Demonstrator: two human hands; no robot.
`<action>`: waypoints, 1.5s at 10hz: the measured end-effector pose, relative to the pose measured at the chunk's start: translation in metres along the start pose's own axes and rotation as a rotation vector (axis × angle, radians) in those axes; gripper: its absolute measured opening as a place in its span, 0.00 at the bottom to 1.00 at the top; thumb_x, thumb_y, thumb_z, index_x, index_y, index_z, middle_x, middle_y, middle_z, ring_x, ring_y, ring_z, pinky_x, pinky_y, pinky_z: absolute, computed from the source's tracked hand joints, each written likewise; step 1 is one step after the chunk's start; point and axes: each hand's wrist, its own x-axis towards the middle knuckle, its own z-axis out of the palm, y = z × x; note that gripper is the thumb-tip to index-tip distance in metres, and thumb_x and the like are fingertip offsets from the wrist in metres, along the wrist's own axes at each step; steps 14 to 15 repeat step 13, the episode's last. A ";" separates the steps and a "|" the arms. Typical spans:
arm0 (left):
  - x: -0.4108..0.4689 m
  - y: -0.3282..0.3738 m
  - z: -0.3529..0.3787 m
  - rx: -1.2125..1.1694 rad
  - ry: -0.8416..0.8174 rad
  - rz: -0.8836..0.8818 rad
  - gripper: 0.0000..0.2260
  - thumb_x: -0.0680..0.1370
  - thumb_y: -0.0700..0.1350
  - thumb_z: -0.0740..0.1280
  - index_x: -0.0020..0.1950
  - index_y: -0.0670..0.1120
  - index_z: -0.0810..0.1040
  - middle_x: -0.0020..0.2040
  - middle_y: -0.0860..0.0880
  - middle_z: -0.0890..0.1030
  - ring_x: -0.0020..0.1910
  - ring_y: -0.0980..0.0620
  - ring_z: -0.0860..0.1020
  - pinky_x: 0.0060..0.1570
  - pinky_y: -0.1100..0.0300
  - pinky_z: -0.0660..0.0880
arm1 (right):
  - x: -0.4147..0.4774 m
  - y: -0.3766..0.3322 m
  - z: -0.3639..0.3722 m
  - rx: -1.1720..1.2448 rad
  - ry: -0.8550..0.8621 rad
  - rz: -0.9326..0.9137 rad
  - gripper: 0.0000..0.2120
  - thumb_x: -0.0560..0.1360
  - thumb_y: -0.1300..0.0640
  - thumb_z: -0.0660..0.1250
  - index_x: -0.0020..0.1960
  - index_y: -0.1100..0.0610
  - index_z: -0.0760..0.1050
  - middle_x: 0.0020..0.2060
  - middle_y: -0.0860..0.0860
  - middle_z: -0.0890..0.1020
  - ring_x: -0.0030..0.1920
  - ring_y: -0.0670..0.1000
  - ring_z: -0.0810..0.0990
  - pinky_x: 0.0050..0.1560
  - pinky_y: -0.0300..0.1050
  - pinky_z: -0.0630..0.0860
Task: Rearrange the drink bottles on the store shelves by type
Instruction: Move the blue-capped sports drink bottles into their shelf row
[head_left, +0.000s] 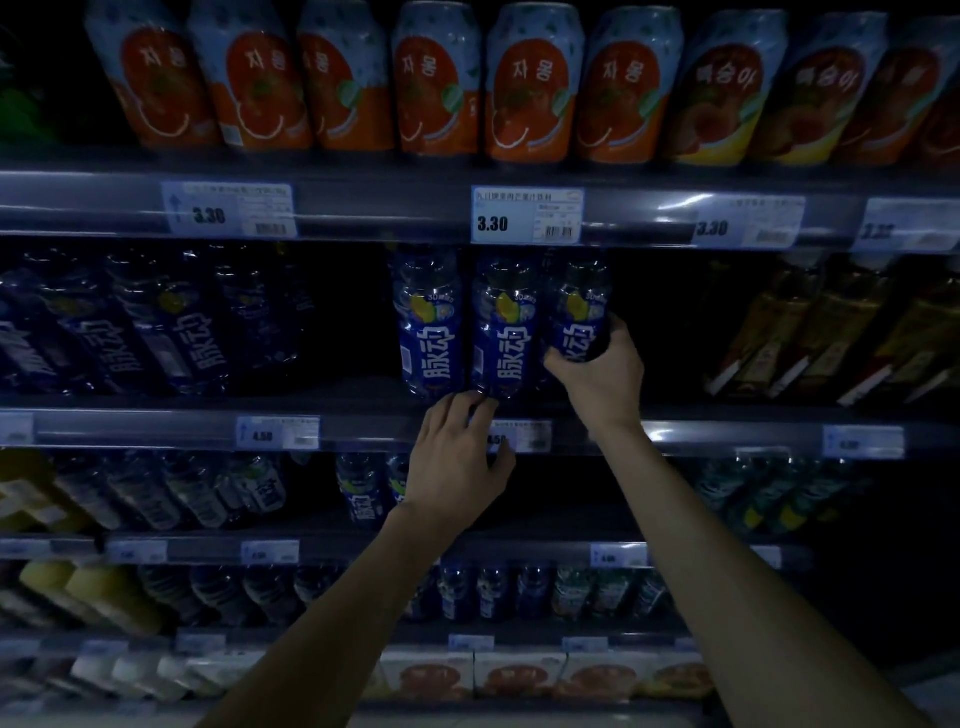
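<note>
Three blue-labelled drink bottles stand side by side on the second shelf (363, 431). My right hand (602, 374) is wrapped around the lower part of the rightmost blue bottle (579, 306). My left hand (457, 462) reaches up from below, its fingertips touching the base of the middle blue bottle (506, 332); the fingers are spread and hold nothing. The left blue bottle (428, 327) stands untouched. More bottles of the same blue kind (156, 332) lean in a row at the left of this shelf.
Orange and peach drink cans (530, 83) fill the top shelf. Brown-yellow bottles (810, 332) lean at the right of the second shelf. Dark gaps lie either side of the three blue bottles. Lower shelves hold mixed bottles (208, 488) and cartons (519, 675). Price tags (527, 215) line the shelf edges.
</note>
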 end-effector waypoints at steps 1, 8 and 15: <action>0.000 -0.001 0.000 -0.014 -0.001 -0.006 0.21 0.77 0.50 0.64 0.68 0.42 0.71 0.65 0.44 0.73 0.67 0.43 0.67 0.68 0.51 0.64 | 0.006 -0.002 -0.005 -0.043 -0.062 0.009 0.25 0.64 0.55 0.79 0.57 0.50 0.73 0.51 0.49 0.81 0.49 0.46 0.80 0.49 0.40 0.78; 0.005 -0.002 -0.003 -0.062 -0.009 -0.040 0.22 0.78 0.51 0.64 0.69 0.43 0.70 0.65 0.45 0.73 0.66 0.44 0.68 0.67 0.51 0.65 | 0.005 -0.003 -0.016 -0.067 -0.152 0.079 0.27 0.64 0.53 0.79 0.58 0.47 0.71 0.45 0.38 0.77 0.42 0.32 0.75 0.36 0.22 0.69; 0.012 0.000 -0.022 -0.377 -0.042 -0.208 0.23 0.77 0.50 0.67 0.70 0.47 0.68 0.65 0.47 0.71 0.56 0.47 0.75 0.49 0.58 0.73 | -0.027 -0.005 -0.022 -0.101 -0.008 0.100 0.42 0.69 0.50 0.75 0.76 0.58 0.58 0.68 0.52 0.71 0.69 0.46 0.68 0.68 0.45 0.69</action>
